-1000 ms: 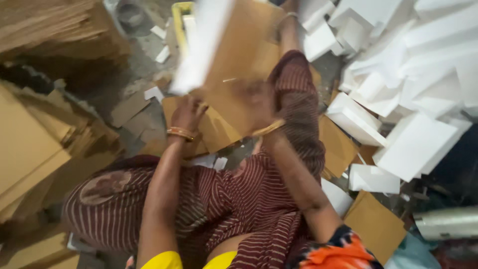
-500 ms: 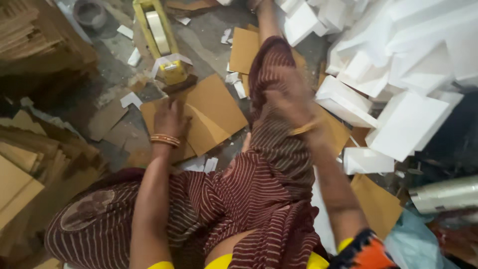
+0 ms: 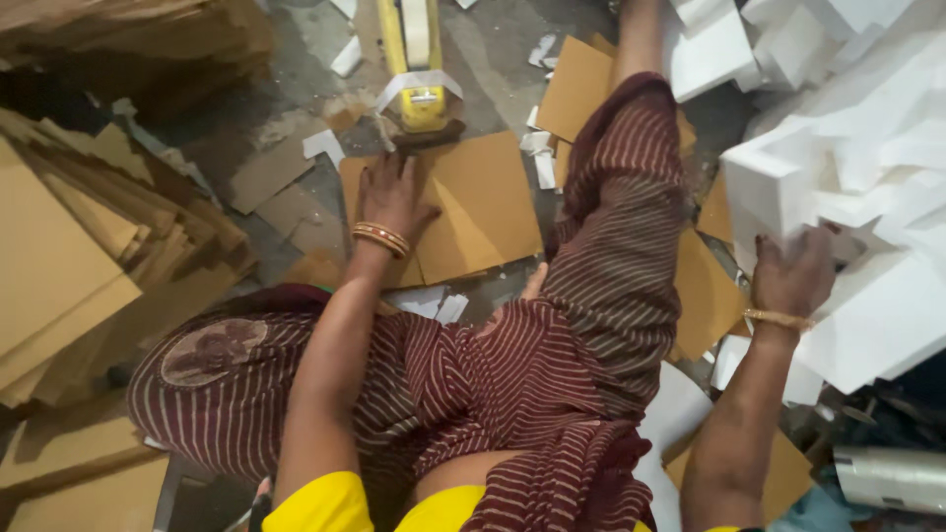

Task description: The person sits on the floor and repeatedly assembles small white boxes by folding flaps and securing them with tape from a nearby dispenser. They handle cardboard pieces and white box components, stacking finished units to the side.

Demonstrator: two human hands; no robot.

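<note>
My left hand [image 3: 392,197] rests flat, fingers spread, on a brown cardboard sheet [image 3: 483,202] lying on the floor in front of me. A yellow tape dispenser [image 3: 419,69] lies just beyond that sheet. My right hand [image 3: 796,271] reaches to the right and grips the edge of a white foam block [image 3: 778,192] in the pile there. Both wrists wear bangles. I sit on the floor in a maroon striped garment, one leg [image 3: 621,217] stretched forward.
A large heap of white foam pieces [image 3: 867,128] fills the right side. Stacks of flat cardboard [image 3: 69,256] stand at the left. More cardboard sheets [image 3: 576,89] and white scraps litter the grey floor. A roll of clear film [image 3: 892,478] lies at the lower right.
The cardboard held up in both hands a second ago now lies on the floor under my left hand. My right hand has swung right onto the foam pile.
</note>
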